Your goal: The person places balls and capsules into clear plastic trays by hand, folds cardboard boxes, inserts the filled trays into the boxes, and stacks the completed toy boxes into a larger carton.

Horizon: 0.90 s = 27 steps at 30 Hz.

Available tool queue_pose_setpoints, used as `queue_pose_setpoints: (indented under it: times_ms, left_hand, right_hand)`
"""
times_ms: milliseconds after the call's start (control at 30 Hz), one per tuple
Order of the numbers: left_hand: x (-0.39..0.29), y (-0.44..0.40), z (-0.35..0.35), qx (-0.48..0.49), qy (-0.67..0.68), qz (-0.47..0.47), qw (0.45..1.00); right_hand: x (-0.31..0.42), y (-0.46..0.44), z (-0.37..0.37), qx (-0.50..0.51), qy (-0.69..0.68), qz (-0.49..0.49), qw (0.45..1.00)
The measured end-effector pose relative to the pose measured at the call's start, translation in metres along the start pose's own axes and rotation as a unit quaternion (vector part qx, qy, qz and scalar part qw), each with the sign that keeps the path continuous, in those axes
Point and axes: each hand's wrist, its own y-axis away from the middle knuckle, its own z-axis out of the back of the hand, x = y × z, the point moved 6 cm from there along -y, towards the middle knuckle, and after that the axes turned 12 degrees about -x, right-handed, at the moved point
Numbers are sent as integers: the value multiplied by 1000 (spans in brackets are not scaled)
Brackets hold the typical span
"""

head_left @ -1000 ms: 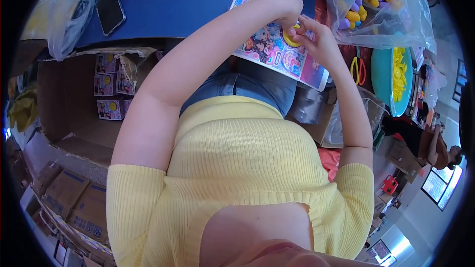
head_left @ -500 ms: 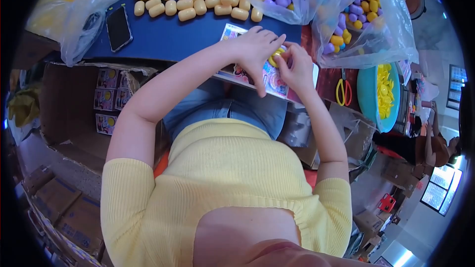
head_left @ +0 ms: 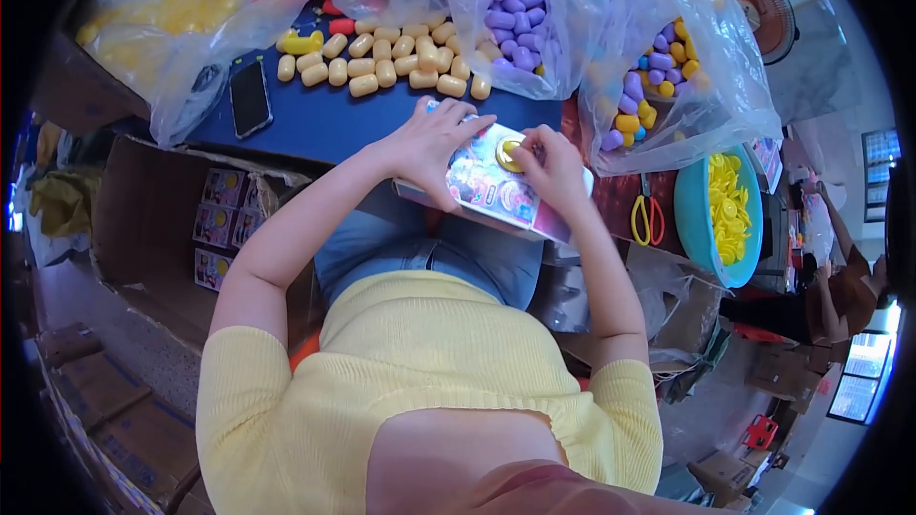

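The patterned box (head_left: 485, 187) is pink and blue, its disc (head_left: 507, 157) yellow.

We see moderate, bluish light, with a window (head_left: 863, 372) at far right glaring almost white and pale highlights catching on the plastic bag (head_left: 708, 113). Our wide lens bends lines toward black corners, and we find the box (head_left: 482, 170) softly blurred.

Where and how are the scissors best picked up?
The scissors look best gripped by the handles, from the person's near side, probably with the right hand, which is nearer. The handles face the person; the blades point away, toward the clear bag.
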Motion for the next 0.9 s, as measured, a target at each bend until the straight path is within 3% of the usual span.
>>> queue_pose_setpoints:
  times_ms: [33,67,133,200,267,300,333,367,433,467,500,600,633,667,700,767,800,900]
  left_hand:
    - [0,-1,7,-4,40,-26,999]
    - [0,-2,14,-6,80,-52,995]
    - [5,-5,24,-4,118,-84,989]
    - [20,-9,22,32,339,-16,940]
    - [29,-15,16,68,543,58,835]
    - [30,-18,15,68,542,54,836]
    - [36,-20,16,13,557,88,825]
    - [42,-19,17,-44,571,124,811]
    - [52,-7,17,-156,588,200,768]
    - [47,-1,14,-157,587,206,767]
    - [40,7,21,-242,583,182,754]
    - [24,35,53,-482,536,95,686]
    - [30,41,59,-434,509,157,726]
    - [41,52,65,-382,479,219,759]
    - [56,63,71,-385,477,225,758]
    - [74,71,85,-330,379,194,843]
    - [77,73,89,-334,377,200,841]
    - [25,58,124,-234,117,38,964]
  right_hand:
    - [3,-8,31,-9,-1,2,1000]
    - [1,-13,61,53,-194,-73,977]
    - [-12,-14,81,107,-380,-142,908]
    - [-45,-12,76,69,-421,-145,893]
    - [-53,-13,69,2,-443,-140,886]
    - [-47,-14,65,-45,-443,-132,886]
    - [-20,-15,48,-123,-427,-114,889]
    - [-6,-15,34,-122,-427,-112,889]
    - [14,-13,20,-201,-555,-76,803]
    - [24,-14,7,-180,-631,-101,748]
    - [35,-15,-4,-158,-701,-126,684]
    - [76,-22,-18,-102,-762,-68,636]
    - [81,-24,-22,-99,-764,-72,634]
    - [87,-26,-28,-75,-737,-77,667]
    - [93,-28,-34,-49,-709,-80,699]
    - [105,-33,-47,6,-646,-82,759]
    - [109,-37,-48,13,-647,-83,758]
    - [113,-43,-36,8,-535,-31,844]
